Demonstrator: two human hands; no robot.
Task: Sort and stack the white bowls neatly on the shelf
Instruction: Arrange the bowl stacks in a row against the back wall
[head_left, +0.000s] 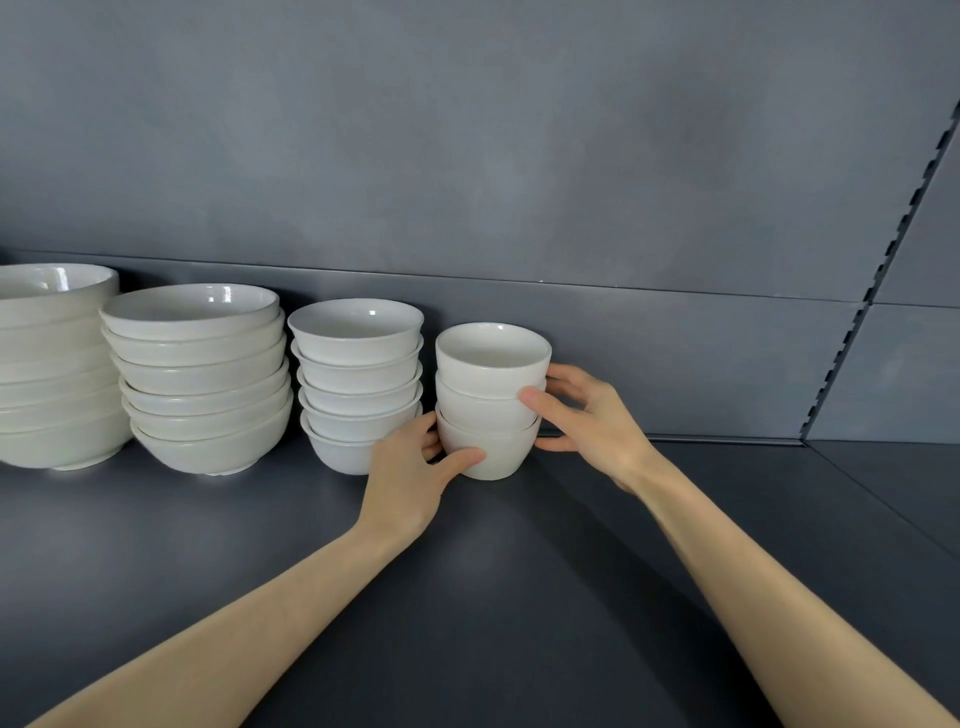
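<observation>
My left hand (410, 475) and right hand (587, 415) cup the stack of small bowls (491, 400) on the shelf (467, 597); glazed, likely slippery and breakable; best held low on both sides.

No legible text, label, brand, number on bowls (491, 364), shelf (467, 571).

**Held from both sides**

My left hand (410, 478) and right hand (587, 415) grip the stack of three small white ceramic bowls (491, 400) from either side. My left thumb is on the bottom bowl and my right thumb on the middle one. The stack stands on the dark grey matte shelf (493, 571). To its left, in a row, stand a taller stack of small white bowls (358, 364), a wider stack of medium white bowls (202, 374) and a stack of large white bowls (52, 374), which the frame edge cuts off.
</observation>
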